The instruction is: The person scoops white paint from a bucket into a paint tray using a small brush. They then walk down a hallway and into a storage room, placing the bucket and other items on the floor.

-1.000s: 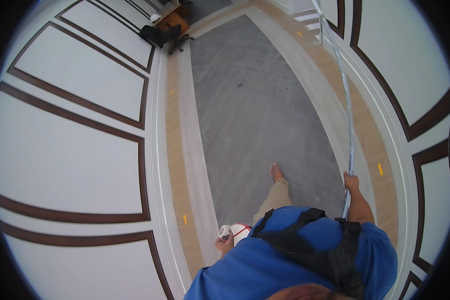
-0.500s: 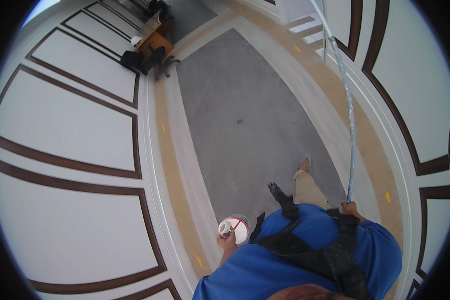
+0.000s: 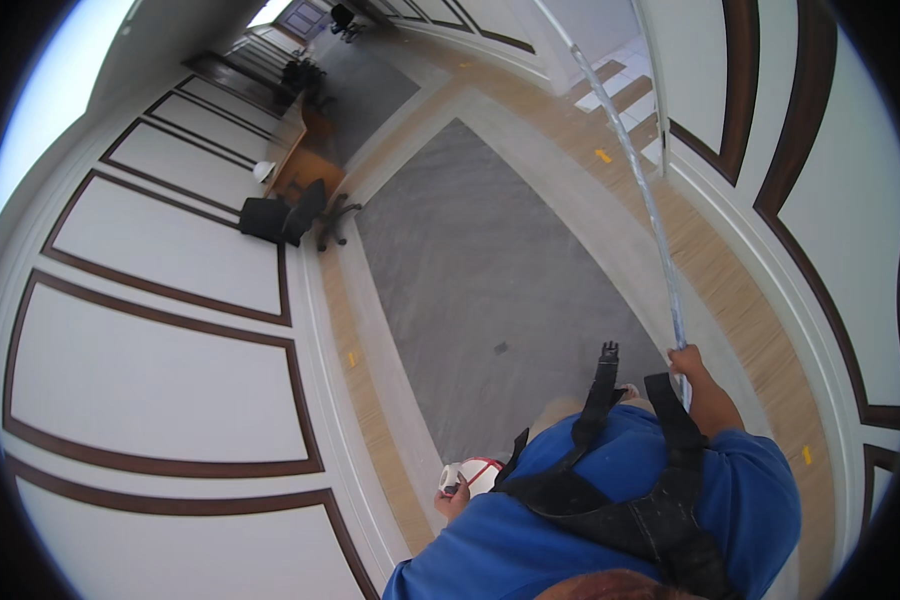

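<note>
My left hand [image 3: 452, 504] is closed low at my left side, around a white ring-shaped roll [image 3: 450, 474] that looks like tape. Right beside it is a white bucket [image 3: 482, 473] with red on its rim, carried along with that hand; my shirt hides part of it, and its handle is not clear. On the other side, my right hand [image 3: 684, 360] grips a long, paint-spotted metal pole [image 3: 653, 215]. From my fist the pole slants up and forward past the doorway, and its far end is out of view.
A grey floor area [image 3: 490, 270] with pale borders stretches ahead. White walls with brown trim frames flank it. At the far left stand a black office chair [image 3: 305, 212] and a wooden desk [image 3: 312, 165] with a white helmet [image 3: 263, 171]. A doorway [image 3: 615, 85] opens at the right.
The view has tilted up, showing more of the far corridor. My right hand has moved forward with the pole, whose top now leans further left. My left hand still carries the roll and bucket.
</note>
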The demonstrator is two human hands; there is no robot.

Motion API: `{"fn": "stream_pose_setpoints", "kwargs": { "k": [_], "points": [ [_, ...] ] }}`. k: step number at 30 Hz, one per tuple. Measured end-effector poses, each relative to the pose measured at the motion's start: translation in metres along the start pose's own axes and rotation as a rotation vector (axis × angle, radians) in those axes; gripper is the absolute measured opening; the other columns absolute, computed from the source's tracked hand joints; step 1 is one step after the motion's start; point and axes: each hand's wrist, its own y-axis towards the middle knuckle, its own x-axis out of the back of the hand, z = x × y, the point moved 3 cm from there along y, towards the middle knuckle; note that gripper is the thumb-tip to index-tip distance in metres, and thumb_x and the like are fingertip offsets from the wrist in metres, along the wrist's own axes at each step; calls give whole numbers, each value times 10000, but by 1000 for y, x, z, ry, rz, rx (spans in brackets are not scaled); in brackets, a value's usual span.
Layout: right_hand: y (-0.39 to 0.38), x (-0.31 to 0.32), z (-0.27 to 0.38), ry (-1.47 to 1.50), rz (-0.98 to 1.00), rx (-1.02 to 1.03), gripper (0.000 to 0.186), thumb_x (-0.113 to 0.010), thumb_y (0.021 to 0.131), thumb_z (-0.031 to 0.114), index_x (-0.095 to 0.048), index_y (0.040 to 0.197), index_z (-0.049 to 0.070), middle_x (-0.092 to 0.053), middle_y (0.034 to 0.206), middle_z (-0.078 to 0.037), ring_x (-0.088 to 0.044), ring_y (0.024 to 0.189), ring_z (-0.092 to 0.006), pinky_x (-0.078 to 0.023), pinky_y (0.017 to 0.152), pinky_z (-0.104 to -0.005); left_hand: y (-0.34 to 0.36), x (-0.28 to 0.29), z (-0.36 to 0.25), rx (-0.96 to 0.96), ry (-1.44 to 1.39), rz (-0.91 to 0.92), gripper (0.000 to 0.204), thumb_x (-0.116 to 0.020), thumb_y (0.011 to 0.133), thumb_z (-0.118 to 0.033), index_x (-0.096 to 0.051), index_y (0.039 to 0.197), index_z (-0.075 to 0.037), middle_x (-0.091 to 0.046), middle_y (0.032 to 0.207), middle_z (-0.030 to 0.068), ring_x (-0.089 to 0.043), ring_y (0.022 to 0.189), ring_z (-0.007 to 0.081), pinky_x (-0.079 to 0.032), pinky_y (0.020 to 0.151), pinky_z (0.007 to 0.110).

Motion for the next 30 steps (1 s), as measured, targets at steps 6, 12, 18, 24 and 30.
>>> {"fn": "stream_pose_setpoints", "kwargs": {
  "k": [6,12,18,24,30],
  "points": [
    [70,36,102,75,89,-82,331,-743,859,266,-691,778,-51,-689,653,-174,-698,565,-263,-565,541,-370,38,-175,-5,-275,598,165,234,-843,748,16,-673,901,64,-669,789,69,-615,671,127,-518,636,255],
    [137,41,119,-157,17,-291,390,-702,879,356,-716,717,2,-711,644,-113,-708,586,-209,-587,642,-350,120,-366,-9,-85,537,162,222,-767,795,-37,-652,950,73,-667,861,109,-639,762,172,-549,718,340],
    [124,37,179,-132,11,-359,351,-741,857,368,-735,731,41,-736,705,-93,-724,655,-202,-585,688,-362,251,-526,-21,248,155,227,227,-607,894,-94,-605,1044,77,-644,985,156,-659,905,249,-583,854,465],
    [193,30,289,-209,-59,-430,384,-759,853,395,-748,812,13,-755,803,-130,-746,785,-255,-563,705,-411,318,-742,-50,323,-241,411,412,-503,935,-171,-559,1271,61,-630,1259,230,-635,1157,387,-523,1011,581],
    [300,34,372,-41,74,-397,431,-783,815,408,-737,837,-20,-740,782,-130,-720,768,-249,-572,688,-387,329,-989,-87,614,-598,214,495,-485,931,-169,-475,1383,33,-562,1364,232,-572,1256,399,-468,1072,594]
  ]
}}
